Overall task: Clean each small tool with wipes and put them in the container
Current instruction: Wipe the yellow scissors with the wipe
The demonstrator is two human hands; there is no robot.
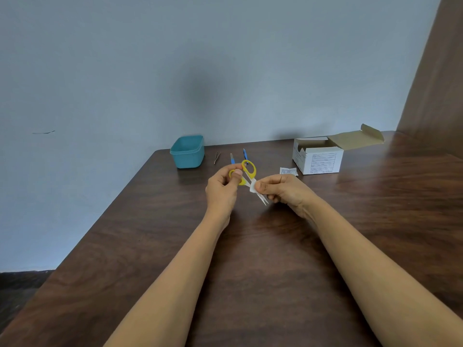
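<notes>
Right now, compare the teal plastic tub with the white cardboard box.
The teal plastic tub is plain with rounded corners; the white cardboard box is sharp-edged and printed. The tub shows no lid; the box has a tan flap folded back. The tub stands left of the box. Both are open-topped, on the dark wooden table near the wall.

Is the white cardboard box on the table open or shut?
Open: the box has its lid flap folded back, leaving the top opening exposed.
</notes>
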